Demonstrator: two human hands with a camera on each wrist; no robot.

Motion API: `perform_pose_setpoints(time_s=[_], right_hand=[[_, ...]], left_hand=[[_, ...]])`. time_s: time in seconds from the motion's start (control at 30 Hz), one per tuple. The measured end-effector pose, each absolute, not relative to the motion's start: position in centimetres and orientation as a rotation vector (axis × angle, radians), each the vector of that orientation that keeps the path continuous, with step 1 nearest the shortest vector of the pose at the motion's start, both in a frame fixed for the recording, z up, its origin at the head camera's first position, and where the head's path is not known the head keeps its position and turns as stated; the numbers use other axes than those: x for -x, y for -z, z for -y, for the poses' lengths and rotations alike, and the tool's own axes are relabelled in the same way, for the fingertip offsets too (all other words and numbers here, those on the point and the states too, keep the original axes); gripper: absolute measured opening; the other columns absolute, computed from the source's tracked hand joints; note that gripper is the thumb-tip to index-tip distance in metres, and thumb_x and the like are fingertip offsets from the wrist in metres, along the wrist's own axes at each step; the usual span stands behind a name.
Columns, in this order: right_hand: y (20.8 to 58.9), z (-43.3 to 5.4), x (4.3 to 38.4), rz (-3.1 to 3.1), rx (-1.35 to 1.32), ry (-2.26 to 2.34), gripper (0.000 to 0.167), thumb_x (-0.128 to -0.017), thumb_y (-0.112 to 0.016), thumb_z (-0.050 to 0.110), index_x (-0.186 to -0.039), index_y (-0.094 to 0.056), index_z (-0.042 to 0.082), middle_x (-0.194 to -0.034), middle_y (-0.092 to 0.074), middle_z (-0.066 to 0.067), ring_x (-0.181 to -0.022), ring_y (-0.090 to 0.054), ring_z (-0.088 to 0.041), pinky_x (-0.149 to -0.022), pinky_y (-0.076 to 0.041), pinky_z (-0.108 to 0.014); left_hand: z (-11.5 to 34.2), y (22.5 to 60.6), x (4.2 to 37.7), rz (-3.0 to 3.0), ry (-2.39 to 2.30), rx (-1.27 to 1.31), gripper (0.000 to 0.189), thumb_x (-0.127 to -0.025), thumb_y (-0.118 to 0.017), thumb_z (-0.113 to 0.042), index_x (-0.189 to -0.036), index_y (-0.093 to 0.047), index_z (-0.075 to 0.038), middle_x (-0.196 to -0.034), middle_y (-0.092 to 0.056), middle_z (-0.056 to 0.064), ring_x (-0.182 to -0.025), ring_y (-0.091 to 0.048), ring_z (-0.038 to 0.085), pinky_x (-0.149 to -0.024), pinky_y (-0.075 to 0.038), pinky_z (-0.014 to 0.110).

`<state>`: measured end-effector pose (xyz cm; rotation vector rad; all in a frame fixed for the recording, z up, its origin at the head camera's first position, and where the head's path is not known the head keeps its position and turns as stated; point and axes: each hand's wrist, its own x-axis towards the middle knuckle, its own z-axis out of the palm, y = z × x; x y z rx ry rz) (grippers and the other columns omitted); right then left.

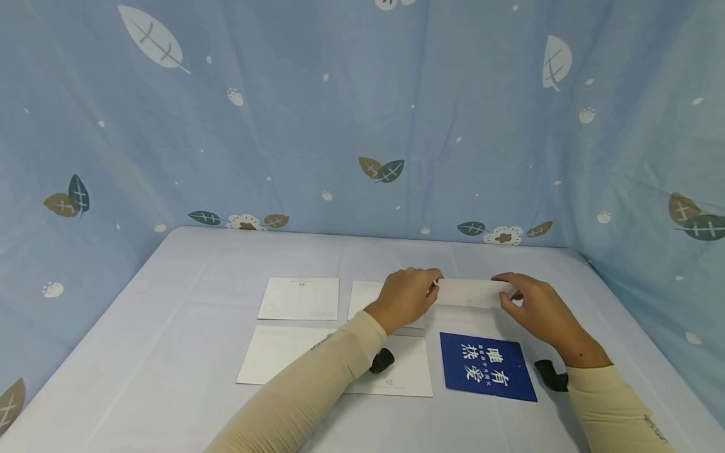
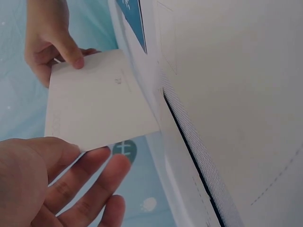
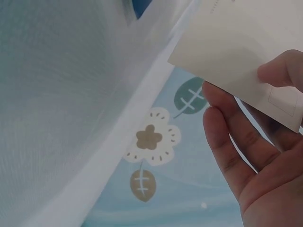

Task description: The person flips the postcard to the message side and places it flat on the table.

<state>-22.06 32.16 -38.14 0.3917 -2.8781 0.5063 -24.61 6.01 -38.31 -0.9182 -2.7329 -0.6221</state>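
Both hands hold one white postcard [image 1: 467, 293] between them, tilted up over the far right part of the table. My left hand [image 1: 404, 299] pinches its left edge between thumb and fingers, as the left wrist view shows with the postcard [image 2: 97, 101] above the thumb. On the opposite edge my right hand [image 1: 538, 311] grips with the thumb [image 3: 284, 71] on the printed face and the fingers behind. A blue card [image 1: 487, 368] with white characters lies just in front of the held postcard.
Several more white cards lie flat at left: one at the back left [image 1: 299, 299], one beside it [image 1: 362, 292] partly hidden by my left hand, and a front row [image 1: 404, 365] under my left sleeve. A blue leaf-patterned curtain [image 1: 317, 126] hangs behind the white-covered table [image 1: 170, 327].
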Motion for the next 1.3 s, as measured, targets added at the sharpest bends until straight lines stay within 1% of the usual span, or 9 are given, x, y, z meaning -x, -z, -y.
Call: perform_pose_setpoints(time_s=[0.23,0.4,0.53,0.63,0.73,0.83,0.97,1.1,1.3], right_hand=[[38.22,-32.26,22.10,2.837,-0.407,-0.514,0.040,-0.090,-0.068,0.007,-0.129,-0.061,0.003,-0.115,-0.066,-0.023,-0.082,-0.066,-0.029,-0.069,-0.060,-0.045],[38.38,-32.29,22.21,2.775,-0.436,-0.510,0.047,-0.086,-0.072,0.003,-0.132,-0.060,0.004,-0.107,-0.064,-0.018,-0.077,-0.062,-0.023,-0.063,-0.057,-0.029],[38.44,-32.26,22.23,2.748,-0.438,-0.526,0.054,-0.084,-0.074,0.001,-0.135,-0.058,0.004,-0.111,-0.060,-0.019,-0.075,-0.059,-0.021,-0.059,-0.051,-0.017],[38.42,-32.22,22.14,2.750,-0.416,-0.535,0.057,-0.083,-0.075,0.001,-0.138,-0.056,0.005,-0.121,-0.054,-0.023,-0.075,-0.058,-0.021,-0.058,-0.049,-0.014],[38.44,-32.15,22.06,2.747,-0.395,-0.525,0.060,-0.083,-0.075,0.001,-0.139,-0.054,0.006,-0.130,-0.048,-0.026,-0.074,-0.059,-0.022,-0.057,-0.051,-0.016],[38.48,-32.01,22.02,2.743,-0.372,-0.527,0.059,-0.083,-0.076,0.001,-0.137,-0.052,0.008,-0.137,-0.043,-0.027,-0.075,-0.061,-0.023,-0.057,-0.056,-0.024],[38.48,-31.84,22.01,2.763,-0.351,-0.546,0.043,-0.085,-0.074,0.002,-0.124,-0.056,0.006,-0.139,-0.041,-0.027,-0.075,-0.063,-0.025,-0.058,-0.059,-0.034],[38.53,-31.90,22.11,2.829,-0.347,-0.549,0.028,-0.088,-0.071,0.004,-0.114,-0.062,0.006,-0.139,-0.042,-0.026,-0.076,-0.062,-0.023,-0.063,-0.060,-0.036],[38.75,-31.99,22.28,2.960,-0.331,-0.578,0.034,-0.087,-0.072,0.006,-0.120,-0.063,0.006,-0.144,-0.039,-0.026,-0.084,-0.062,-0.026,-0.073,-0.061,-0.043]], left_hand=[[-6.00,38.46,24.70,2.712,0.676,0.908,0.023,-0.099,-0.063,-0.017,-0.121,-0.068,-0.013,-0.088,-0.076,-0.003,-0.064,-0.058,0.002,-0.059,-0.047,0.014],[-5.93,38.50,24.72,2.711,0.726,0.902,0.028,-0.098,-0.064,-0.016,-0.126,-0.064,-0.015,-0.085,-0.073,-0.003,-0.059,-0.054,0.003,-0.054,-0.043,0.014],[-5.97,38.43,24.70,2.740,0.729,0.887,0.040,-0.097,-0.066,-0.017,-0.135,-0.056,-0.017,-0.082,-0.070,-0.005,-0.056,-0.052,0.004,-0.051,-0.040,0.014],[-6.02,38.39,24.69,2.749,0.712,0.882,0.049,-0.096,-0.067,-0.016,-0.141,-0.050,-0.017,-0.079,-0.067,-0.006,-0.054,-0.051,0.005,-0.049,-0.038,0.015],[-6.07,38.39,24.64,2.750,0.703,0.884,0.054,-0.095,-0.068,-0.016,-0.144,-0.046,-0.017,-0.076,-0.062,-0.007,-0.054,-0.050,0.005,-0.048,-0.038,0.015],[-6.12,38.42,24.61,2.752,0.711,0.884,0.056,-0.094,-0.070,-0.016,-0.143,-0.044,-0.017,-0.077,-0.061,-0.007,-0.055,-0.050,0.005,-0.049,-0.038,0.015],[-6.24,38.53,24.49,2.775,0.709,0.896,0.049,-0.093,-0.071,-0.017,-0.137,-0.049,-0.019,-0.089,-0.066,-0.006,-0.062,-0.053,0.004,-0.055,-0.042,0.015],[-6.29,38.63,24.28,2.807,0.653,0.935,0.038,-0.093,-0.072,-0.019,-0.128,-0.059,-0.020,-0.099,-0.069,-0.004,-0.069,-0.054,0.004,-0.065,-0.045,0.016],[-6.39,38.95,24.23,2.861,0.514,0.976,0.036,-0.092,-0.074,-0.025,-0.126,-0.063,-0.021,-0.101,-0.069,-0.005,-0.072,-0.056,0.002,-0.074,-0.051,0.020]])
